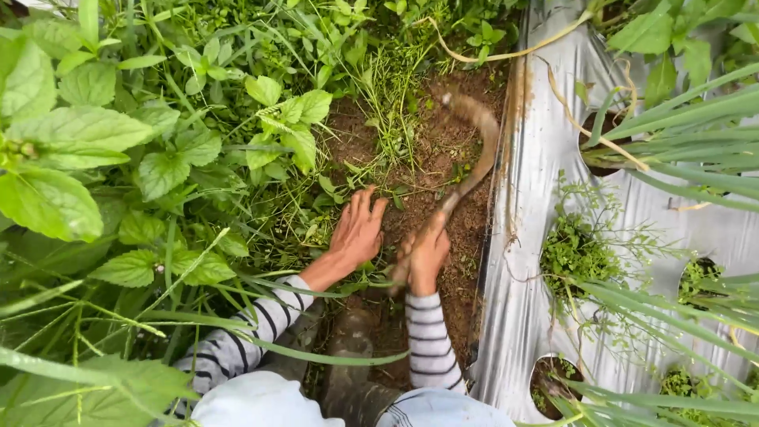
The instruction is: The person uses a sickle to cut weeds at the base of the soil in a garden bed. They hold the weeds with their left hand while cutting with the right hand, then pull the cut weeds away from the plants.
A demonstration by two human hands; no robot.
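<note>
Left hand [357,231] flat, fingers spread and pointing up-frame, palm down on weeds [316,213] at the left edge of the bare soil strip [431,158]; not gripping anything that shows. Left forearm in striped sleeve [245,336] angles in from lower left. Right hand [427,255] closed in a fist around the handle of a sickle [474,158], wrist straight, striped forearm nearly vertical from the bottom edge. Sickle blade curves up and left over the soil near the strip's right edge, motion-blurred, tip near the grass. Silver plastic mulch [538,142] with planting holes borders the strip on the right; broad-leaved plants [71,142] crowd the left. Boots [352,356] below the hands.
</note>
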